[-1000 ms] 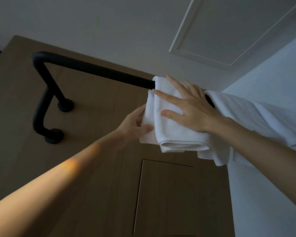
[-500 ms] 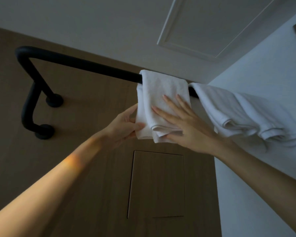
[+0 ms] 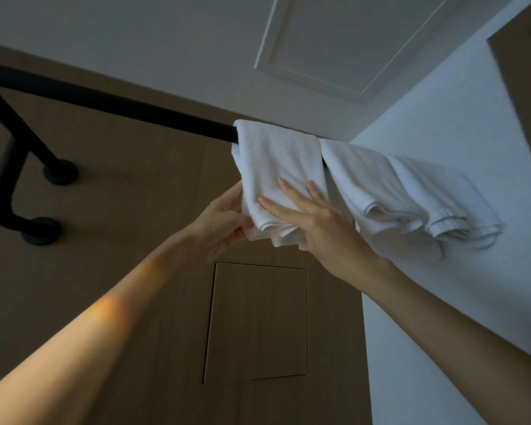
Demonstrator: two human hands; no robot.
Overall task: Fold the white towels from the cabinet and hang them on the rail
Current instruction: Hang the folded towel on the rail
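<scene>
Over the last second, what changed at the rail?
Right hand slid down the leftmost towel from beside the rail to its lower hem, fingers flat, smoothing it. Left hand kept pinching the towel's lower left edge. Nothing let go. The two towels further right hang as before.

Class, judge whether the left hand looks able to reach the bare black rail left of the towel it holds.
Probably yes: the left hand pinches the towel at its lower edge below the rail, with nothing between them.
</scene>
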